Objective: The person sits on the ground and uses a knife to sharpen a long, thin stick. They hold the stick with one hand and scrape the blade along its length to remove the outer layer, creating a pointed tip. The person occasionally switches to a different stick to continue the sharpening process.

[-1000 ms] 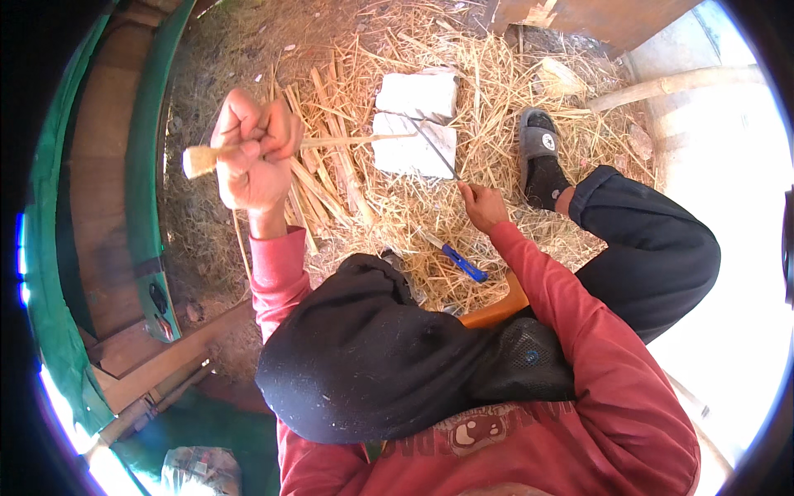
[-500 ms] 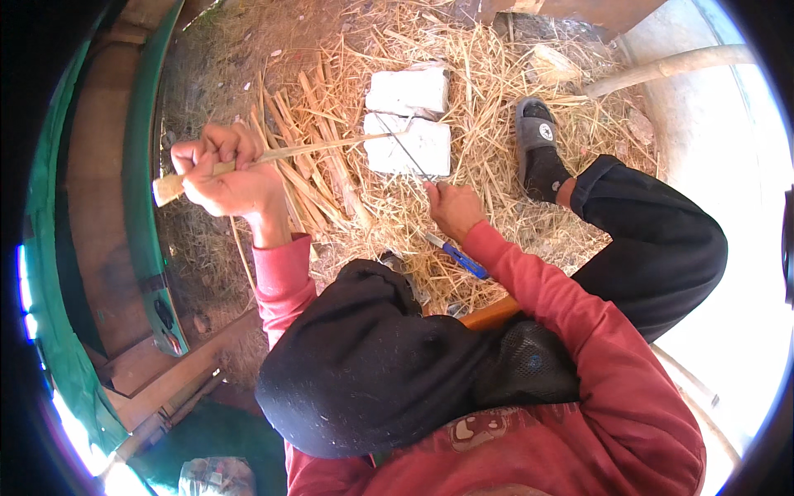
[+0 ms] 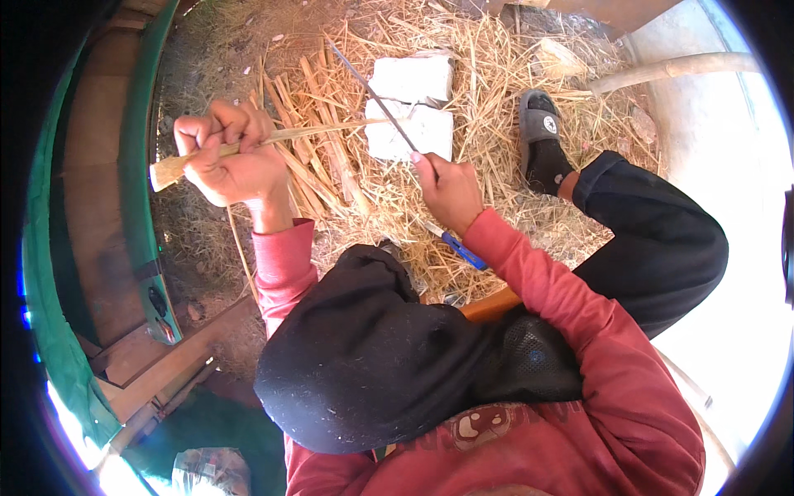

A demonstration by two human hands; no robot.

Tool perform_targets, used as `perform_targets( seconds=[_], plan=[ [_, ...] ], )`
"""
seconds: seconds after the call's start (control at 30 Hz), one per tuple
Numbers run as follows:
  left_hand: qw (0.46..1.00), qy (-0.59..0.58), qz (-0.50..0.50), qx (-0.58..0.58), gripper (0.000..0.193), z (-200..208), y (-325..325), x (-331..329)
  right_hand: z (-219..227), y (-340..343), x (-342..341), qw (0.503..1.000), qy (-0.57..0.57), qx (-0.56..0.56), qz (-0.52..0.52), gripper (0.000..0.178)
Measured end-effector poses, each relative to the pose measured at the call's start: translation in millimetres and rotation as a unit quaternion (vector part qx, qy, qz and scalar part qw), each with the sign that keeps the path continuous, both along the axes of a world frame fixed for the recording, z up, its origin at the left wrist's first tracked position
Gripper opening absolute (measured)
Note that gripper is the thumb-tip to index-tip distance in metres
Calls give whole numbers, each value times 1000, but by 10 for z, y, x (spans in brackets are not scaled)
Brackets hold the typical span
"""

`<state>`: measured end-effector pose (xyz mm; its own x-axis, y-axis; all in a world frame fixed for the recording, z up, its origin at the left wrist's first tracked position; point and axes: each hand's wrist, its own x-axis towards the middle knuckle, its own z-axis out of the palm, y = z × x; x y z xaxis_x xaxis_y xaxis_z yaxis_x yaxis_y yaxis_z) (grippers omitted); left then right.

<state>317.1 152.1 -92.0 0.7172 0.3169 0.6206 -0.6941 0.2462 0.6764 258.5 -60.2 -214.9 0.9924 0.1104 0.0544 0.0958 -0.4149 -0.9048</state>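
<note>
My left hand point(image 3: 227, 161) is closed around a wooden stick point(image 3: 318, 131), whose blunt, thicker end juts out left of the fist. Toward the right the stick narrows to a slim length, its tip lying over the nearer of two white blocks point(image 3: 413, 142). In my right hand point(image 3: 453, 192) is a long, thin, dark, blade-like tool point(image 3: 357, 76), gripped at its near end and slanting up to the left. It crosses the stick near the tip; I cannot tell whether they touch. Below my right hand, a blue-handled cutter point(image 3: 463, 250) lies on the straw.
Split wood strips point(image 3: 331, 140) lie between the left hand and the blocks, amid straw and shavings point(image 3: 488, 107). My sandalled foot point(image 3: 542, 136) is to the right, under a pale pole point(image 3: 670, 70). A green-edged panel point(image 3: 145, 190) stands at left. A bent knee point(image 3: 356, 347) fills the near middle.
My right hand has risen slightly, and the tool's far end has swung up and left, well beyond the stick. My left hand keeps its hold on the stick, nearly still.
</note>
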Motion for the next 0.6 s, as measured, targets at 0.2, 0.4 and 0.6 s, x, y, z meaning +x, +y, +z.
perform_targets(
  seconds=[0.2, 0.4, 0.6],
  plan=[
    [999, 23, -12, -22, 20, 3, -86, 9, -696, -2, -53, 977, 40, -208, 34, 45],
    [1000, 22, 4, -18, 24, -15, 14, 22, -291, -154, 82, 992, 30, -125, 15, 38],
    [998, 36, -41, 9, 26, 70, -130, 25, -406, -25, -102, 990, -39, -136, 21, 42]
  ],
)
